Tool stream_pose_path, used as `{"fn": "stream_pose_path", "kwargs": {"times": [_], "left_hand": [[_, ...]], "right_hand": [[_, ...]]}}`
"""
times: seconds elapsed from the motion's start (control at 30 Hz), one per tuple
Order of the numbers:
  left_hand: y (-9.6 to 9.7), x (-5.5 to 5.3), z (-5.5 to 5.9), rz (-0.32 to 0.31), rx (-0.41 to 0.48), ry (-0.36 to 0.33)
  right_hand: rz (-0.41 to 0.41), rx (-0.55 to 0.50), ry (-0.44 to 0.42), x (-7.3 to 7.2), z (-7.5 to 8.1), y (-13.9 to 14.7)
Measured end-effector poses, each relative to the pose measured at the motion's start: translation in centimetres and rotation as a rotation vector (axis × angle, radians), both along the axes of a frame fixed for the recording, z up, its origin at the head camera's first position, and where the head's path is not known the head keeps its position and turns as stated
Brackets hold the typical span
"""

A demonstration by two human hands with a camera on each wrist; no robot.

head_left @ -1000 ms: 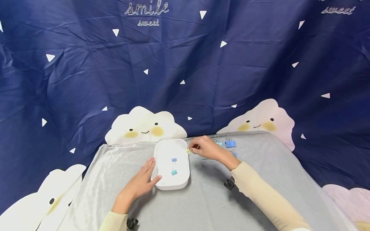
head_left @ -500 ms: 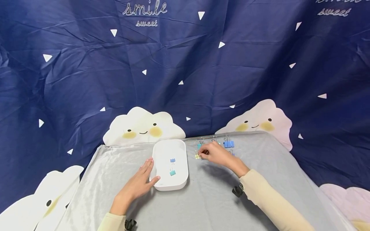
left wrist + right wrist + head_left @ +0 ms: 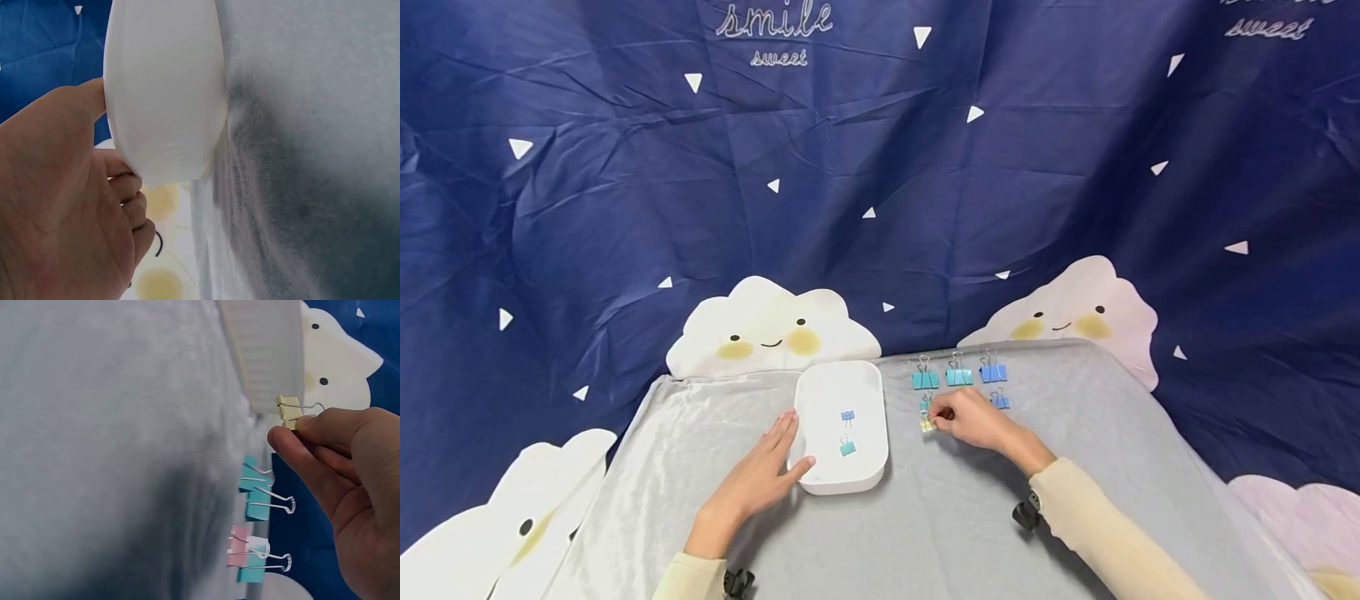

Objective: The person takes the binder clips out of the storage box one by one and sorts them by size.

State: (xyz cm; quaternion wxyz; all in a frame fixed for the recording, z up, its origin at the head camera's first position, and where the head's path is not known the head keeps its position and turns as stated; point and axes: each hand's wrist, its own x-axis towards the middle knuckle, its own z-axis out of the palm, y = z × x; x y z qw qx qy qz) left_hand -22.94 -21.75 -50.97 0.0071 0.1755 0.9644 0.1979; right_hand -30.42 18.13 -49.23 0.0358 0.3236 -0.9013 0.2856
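Note:
My right hand (image 3: 973,419) pinches a small yellow binder clip (image 3: 290,412) between thumb and finger, held above the cloth. In the head view this hand covers part of the clips in the nearer row, where a small teal binder clip (image 3: 926,404) and a small blue binder clip (image 3: 999,401) show. A pink binder clip (image 3: 237,545) is visible only in the right wrist view. At the white box (image 3: 838,486), my left hand (image 3: 754,483) rests on the left rim with its fingers extended. Inside lie a small blue binder clip (image 3: 847,415) and a teal binder clip (image 3: 847,447).
Along the back edge of the grey cloth (image 3: 917,533) stands a row of larger binder clips: a teal clip (image 3: 926,380), a lighter teal clip (image 3: 958,377) and a blue clip (image 3: 994,372). A dark blue curtain (image 3: 880,167) hangs behind the cloth-covered surface.
My right hand has carried the yellow binder clip from the box's right rim rightward and toward me, to just in front of the nearer row. The left hand has stayed on the box.

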Motion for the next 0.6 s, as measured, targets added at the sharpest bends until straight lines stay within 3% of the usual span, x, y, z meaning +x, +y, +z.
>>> {"fn": "stream_pose_path", "kwargs": {"times": [0.27, 0.6], "left_hand": [[0.0, -0.1, 0.0, -0.001, -0.001, -0.003], [0.0, 0.0, 0.0, -0.004, 0.0, 0.001]], "right_hand": [[-0.048, 0.018, -0.067, 0.1, -2.0, 0.5], [-0.076, 0.058, -0.011, 0.1, -4.0, 0.8]]}}
